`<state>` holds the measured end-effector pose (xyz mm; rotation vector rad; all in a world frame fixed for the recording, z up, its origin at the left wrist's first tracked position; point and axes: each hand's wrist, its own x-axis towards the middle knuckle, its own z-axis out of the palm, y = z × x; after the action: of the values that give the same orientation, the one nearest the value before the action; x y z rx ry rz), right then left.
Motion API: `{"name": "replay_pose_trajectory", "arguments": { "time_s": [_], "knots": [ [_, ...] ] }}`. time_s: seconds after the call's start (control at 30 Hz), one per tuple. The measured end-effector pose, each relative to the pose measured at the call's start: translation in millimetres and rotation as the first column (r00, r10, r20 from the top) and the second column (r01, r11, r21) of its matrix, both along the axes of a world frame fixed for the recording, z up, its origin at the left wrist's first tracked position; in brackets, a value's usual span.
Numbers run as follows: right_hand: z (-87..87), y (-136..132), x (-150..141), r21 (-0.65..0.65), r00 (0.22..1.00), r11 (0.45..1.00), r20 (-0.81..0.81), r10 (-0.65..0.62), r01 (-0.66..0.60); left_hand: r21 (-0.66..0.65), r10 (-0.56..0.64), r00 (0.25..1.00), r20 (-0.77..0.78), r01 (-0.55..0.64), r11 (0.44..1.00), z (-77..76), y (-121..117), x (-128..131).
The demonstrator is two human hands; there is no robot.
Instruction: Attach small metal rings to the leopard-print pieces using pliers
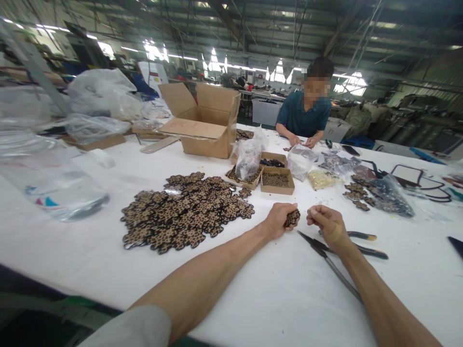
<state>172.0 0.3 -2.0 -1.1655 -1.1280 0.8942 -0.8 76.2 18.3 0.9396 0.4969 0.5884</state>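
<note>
My left hand [279,220] is closed around a leopard-print patch with a dark scalloped edge [292,218]. Just to its right, apart from the patch, my right hand [328,224] is pinched, thumb against fingers; anything between the fingertips is too small to make out. Beneath my right wrist lie long-nosed pliers [315,244] with dark handles, partly hidden by the arm. Another tool's handle with a yellowish tip [362,235] shows beside them. A broad pile of similar leopard-print patches [181,212] spreads over the white table to the left of my hands.
Small cardboard trays of little parts [278,189] stand beyond my hands, near a large open carton [208,144]. A big clear water jug [54,178] is at left. Plastic bags [301,161] and dark straps [408,173] lie to the right. Across the table a person [306,113] handles something small.
</note>
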Motion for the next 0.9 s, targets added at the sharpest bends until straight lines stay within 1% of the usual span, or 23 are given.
{"name": "replay_pose_trajectory", "arguments": {
  "time_s": [0.07,0.13,0.23,0.3,0.37,0.43,0.47,0.5,0.57,0.63,0.67,0.7,0.73,0.77,0.8,0.83,0.9],
  "knots": [
    [1.6,-0.9,-2.9,-0.011,1.000,1.000,-0.001,0.018,-0.018,0.127,0.094,0.992,-0.087,-0.082,0.988,-0.6,-2.1,1.1],
    [3.7,-2.0,-5.8,-0.021,0.999,0.999,0.027,0.029,-0.029,0.236,0.158,0.978,-0.134,-0.123,0.964,-0.6,-4.6,1.3],
    [5.4,-3.6,-8.6,-0.042,0.995,0.998,0.076,0.058,-0.055,0.375,0.175,0.978,-0.116,-0.120,0.919,-0.4,-6.2,-0.8],
    [4.1,-3.8,-9.3,-0.062,0.990,0.996,0.116,0.075,-0.068,0.476,0.174,0.979,-0.110,-0.102,0.873,-0.3,-5.5,-3.1],
    [1.4,-2.9,-9.0,-0.086,0.985,0.995,0.157,0.069,-0.056,0.565,0.184,0.974,-0.134,-0.077,0.822,-0.4,-4.2,-4.9],
    [-0.2,-1.7,-7.8,-0.115,0.978,0.993,0.198,0.059,-0.037,0.618,0.191,0.967,-0.168,-0.048,0.785,-1.0,-3.4,-5.2],
    [0.7,-1.6,-6.7,-0.128,0.973,0.991,0.222,0.057,-0.029,0.631,0.192,0.965,-0.181,-0.035,0.775,-1.6,-3.3,-4.6],
    [3.3,-2.1,-5.2,-0.139,0.966,0.990,0.250,0.062,-0.027,0.637,0.192,0.962,-0.193,-0.026,0.771,-2.4,-3.3,-3.8],
    [14.1,-6.4,-0.5,-0.140,0.939,0.990,0.335,0.072,-0.026,0.624,0.190,0.959,-0.209,-0.018,0.781,-4.6,-3.4,-1.6],
    [30.8,-15.9,6.1,-0.130,0.867,0.991,0.493,0.079,-0.016,0.584,0.193,0.958,-0.213,-0.034,0.811,-7.2,-2.5,0.5],
    [39.8,-22.2,9.8,-0.135,0.781,0.991,0.618,0.088,-0.005,0.557,0.203,0.956,-0.211,-0.053,0.829,-8.4,-1.5,1.3],
    [48.3,-28.8,13.2,-0.170,0.666,0.985,0.734,0.131,-0.007,0.527,0.218,0.953,-0.211,-0.077,0.846,-9.5,-0.2,2.0],
    [55.6,-35.2,16.2,-0.227,0.554,0.974,0.811,0.187,0.003,0.495,0.232,0.949,-0.212,-0.100,0.863,-10.5,1.4,2.6],
    [61.3,-40.9,18.4,-0.297,0.462,0.955,0.848,0.258,0.011,0.462,0.245,0.945,-0.217,-0.122,0.879,-11.3,3.1,3.2],
    [65.3,-45.4,19.6,-0.360,0.387,0.933,0.863,0.325,0.019,0.427,0.257,0.940,-0.222,-0.143,0.893,-11.9,4.7,3.7],
    [67.6,-48.5,19.7,-0.404,0.330,0.914,0.868,0.371,0.037,0.391,0.267,0.936,-0.229,-0.162,0.906,-12.4,6.2,4.3],
    [68.7,-50.7,17.4,-0.434,0.258,0.898,0.877,0.405,0.065,0.316,0.277,0.931,-0.239,-0.195,0.928,-12.4,8.2,5.5]
  ]
}}
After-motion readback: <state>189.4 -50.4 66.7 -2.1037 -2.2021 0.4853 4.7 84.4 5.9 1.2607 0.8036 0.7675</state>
